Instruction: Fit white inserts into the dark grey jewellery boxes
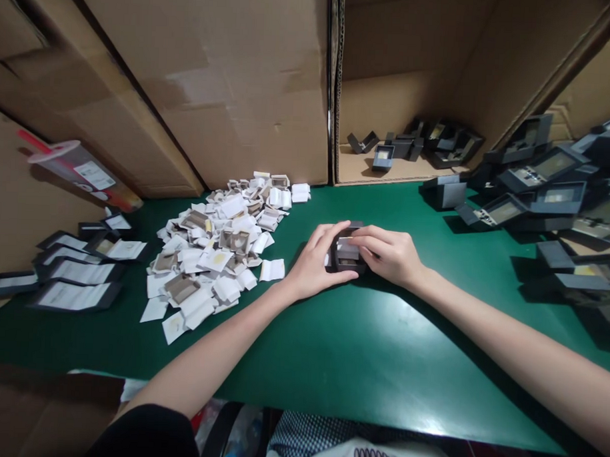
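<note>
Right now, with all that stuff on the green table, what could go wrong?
The left hand holds a small dark box near the pile of white pieces; a sideways swing of that arm might scatter some.

The cup with the red straw is close to the open dark boxes on the left, so if it holds drink, a knock could wet them.

The jumbled boxes on the right overlap, so one might slide if bumped.

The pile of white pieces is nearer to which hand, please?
Left. The left hand, at the left side of the dark box, is right of the pile of white pieces; the right hand is farther right, at the box's other side.
</note>
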`<move>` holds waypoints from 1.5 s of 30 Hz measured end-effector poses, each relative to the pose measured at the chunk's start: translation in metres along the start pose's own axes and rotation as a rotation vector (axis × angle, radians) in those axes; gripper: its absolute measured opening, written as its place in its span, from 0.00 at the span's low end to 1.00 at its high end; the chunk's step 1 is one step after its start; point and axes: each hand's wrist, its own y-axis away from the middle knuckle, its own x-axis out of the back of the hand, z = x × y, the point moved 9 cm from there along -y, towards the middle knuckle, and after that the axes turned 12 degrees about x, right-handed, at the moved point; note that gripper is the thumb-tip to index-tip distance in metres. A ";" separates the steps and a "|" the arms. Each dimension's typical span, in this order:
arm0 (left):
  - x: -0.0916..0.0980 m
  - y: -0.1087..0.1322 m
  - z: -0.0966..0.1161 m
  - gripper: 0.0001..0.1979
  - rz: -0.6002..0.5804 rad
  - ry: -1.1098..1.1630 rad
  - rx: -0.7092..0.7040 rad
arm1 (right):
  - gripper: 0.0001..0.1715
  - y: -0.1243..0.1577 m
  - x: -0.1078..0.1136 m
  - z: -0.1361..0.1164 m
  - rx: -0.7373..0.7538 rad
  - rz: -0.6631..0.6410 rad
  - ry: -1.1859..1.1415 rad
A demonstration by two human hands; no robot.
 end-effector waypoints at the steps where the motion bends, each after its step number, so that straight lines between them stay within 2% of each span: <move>1: 0.000 0.000 0.000 0.42 0.001 0.001 -0.004 | 0.15 0.000 0.001 -0.002 0.024 -0.003 0.040; 5: 0.000 0.000 -0.001 0.42 0.006 0.004 -0.013 | 0.16 -0.002 0.004 -0.009 0.119 -0.014 0.179; 9: 0.000 0.000 -0.001 0.42 0.012 0.002 -0.021 | 0.16 -0.003 0.005 -0.015 0.167 -0.020 0.217; 14: 0.000 -0.001 -0.002 0.42 0.012 0.003 -0.006 | 0.15 -0.005 0.010 -0.020 0.174 0.011 0.158; 16: -0.001 -0.001 -0.002 0.42 0.007 0.007 0.003 | 0.14 -0.007 0.008 -0.022 0.196 -0.025 0.132; 19: -0.001 -0.001 -0.002 0.42 0.008 0.011 -0.002 | 0.15 -0.010 0.001 -0.031 0.306 -0.108 0.090; 22: 0.000 -0.001 -0.001 0.42 0.013 0.011 -0.006 | 0.14 -0.011 -0.003 -0.035 0.362 -0.133 0.018; 32: 0.000 -0.001 -0.003 0.42 0.008 0.001 0.005 | 0.16 -0.005 -0.014 -0.027 0.325 -0.231 0.024; 39: 0.000 -0.001 -0.005 0.42 0.007 -0.005 0.013 | 0.15 -0.006 -0.012 -0.024 0.301 -0.229 0.057; 45: -0.001 -0.002 -0.006 0.42 0.006 0.006 0.025 | 0.14 -0.006 -0.015 -0.021 0.222 -0.240 0.060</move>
